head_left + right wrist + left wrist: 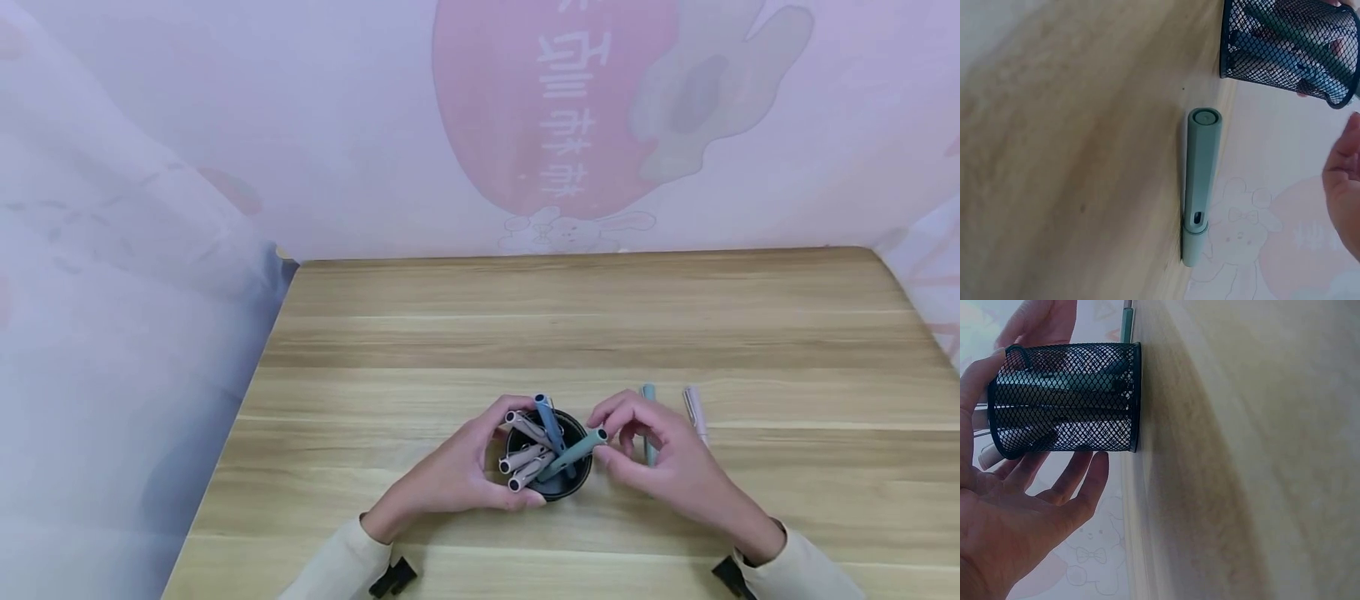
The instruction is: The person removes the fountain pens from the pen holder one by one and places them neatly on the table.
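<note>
Currently gripping the black mesh cup (1085,434) in the left hand (480,467), with thumb and fingers curled around its side, low in the frame and slightly right of centre, seemingly upright on the worktop (525,333). Carrying in that cup a slanted green pen (579,451), a blue pen (551,423) and three pale pens (522,459), fanned out past the rim. With the right hand (667,458), framing the slanted green pen's upper end between bent thumb and forefinger; cannot tell about an actual pinch. Note, farther right, a second green pen (1202,181) lying partly behind that hand in the head view, and a lilac pen (696,414) just beyond. Could tip or swivel the cup by pushing sideways on the slanted pen, especially with a slackened left hold. Could also snag a clip or lever up neighbours, given such crossed barrels. Might knock the second green pen askew with a low sweep of the right hand, for lack of room.
</note>
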`<state>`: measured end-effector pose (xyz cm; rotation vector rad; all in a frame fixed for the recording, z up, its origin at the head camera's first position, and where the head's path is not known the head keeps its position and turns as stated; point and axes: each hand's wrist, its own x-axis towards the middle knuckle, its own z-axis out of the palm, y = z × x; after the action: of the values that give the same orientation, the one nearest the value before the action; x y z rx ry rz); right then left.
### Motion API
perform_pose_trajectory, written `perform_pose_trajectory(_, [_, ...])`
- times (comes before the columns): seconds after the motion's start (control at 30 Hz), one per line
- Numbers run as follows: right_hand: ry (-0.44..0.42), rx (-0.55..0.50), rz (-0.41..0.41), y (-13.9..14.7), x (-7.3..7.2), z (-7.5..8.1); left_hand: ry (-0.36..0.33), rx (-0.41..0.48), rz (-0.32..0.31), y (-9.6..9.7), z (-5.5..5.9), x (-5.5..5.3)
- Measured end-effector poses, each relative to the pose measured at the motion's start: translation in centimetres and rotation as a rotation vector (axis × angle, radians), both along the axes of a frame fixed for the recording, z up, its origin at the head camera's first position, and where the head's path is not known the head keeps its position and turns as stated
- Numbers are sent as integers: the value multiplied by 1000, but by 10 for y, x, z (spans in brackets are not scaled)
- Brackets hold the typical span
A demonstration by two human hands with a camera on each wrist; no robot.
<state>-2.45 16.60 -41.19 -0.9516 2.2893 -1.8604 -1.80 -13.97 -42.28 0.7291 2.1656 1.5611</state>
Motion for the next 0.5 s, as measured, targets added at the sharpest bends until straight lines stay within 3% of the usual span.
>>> perform_pose_trajectory(0.1, [-18, -98, -9, 0, 1, 0, 9, 1, 0, 1, 0, -1])
perform_pose_trajectory(0.3, [26, -327, 13, 1, -1, 1, 20, -1, 3, 1, 1, -1])
perform_pose_trajectory(0.5, [17, -441, -14, 1, 0, 5, 17, -6, -1, 0, 0, 0])
